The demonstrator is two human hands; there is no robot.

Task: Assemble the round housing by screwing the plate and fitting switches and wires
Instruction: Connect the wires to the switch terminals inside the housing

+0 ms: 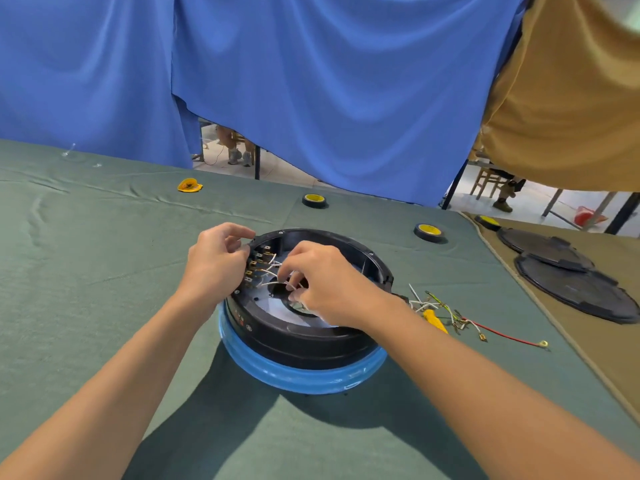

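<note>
On green cloth (104,289), right grip (325,285) pinches wires (273,282) inside round housing (311,341).

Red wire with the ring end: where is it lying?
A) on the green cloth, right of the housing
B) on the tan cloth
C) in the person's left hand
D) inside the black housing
A: the red wire lies loose on the green cloth, right of the round housing, beside the wire bundle.
</note>
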